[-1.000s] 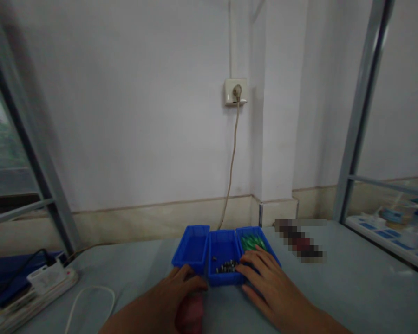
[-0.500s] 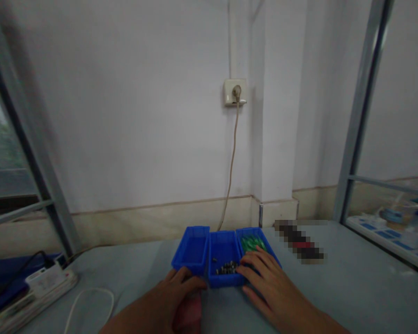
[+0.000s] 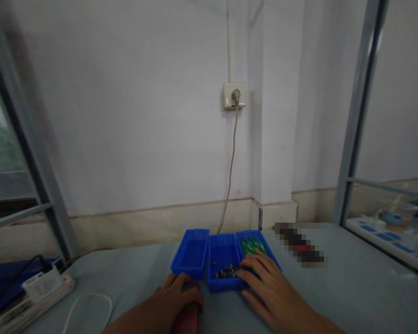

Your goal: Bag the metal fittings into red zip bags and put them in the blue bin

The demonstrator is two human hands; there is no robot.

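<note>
My left hand (image 3: 176, 297) is bent over a reddish-pink object (image 3: 186, 321), its fingers and thumb curled around the far end. The kind of object is hidden by the hand. Just beyond the fingers stands an empty-looking blue bin (image 3: 190, 270). My right hand (image 3: 264, 287) is open, fingers stretched and slightly apart, over the near rims of the middle and right bins. Its fingertips are beside small dark and silver metal pieces (image 3: 226, 272) at the near end of the middle blue bin (image 3: 225, 243). Green slender pieces (image 3: 252, 246) lie in the right blue bin (image 3: 272, 261).
A white power strip (image 3: 38, 301) with plugs and a white cable (image 3: 90, 294) lie at the left. A pixelated dark item (image 3: 296, 243) is on the tabletop (image 3: 334, 292) at the right. Metal frame posts (image 3: 360, 106) flank the table, and a cord (image 3: 232, 162) hangs from the wall socket.
My left hand and the pink object have shifted slightly left and toward me. The right hand keeps nearly the same place by the bins. The whole view has tilted a little.
</note>
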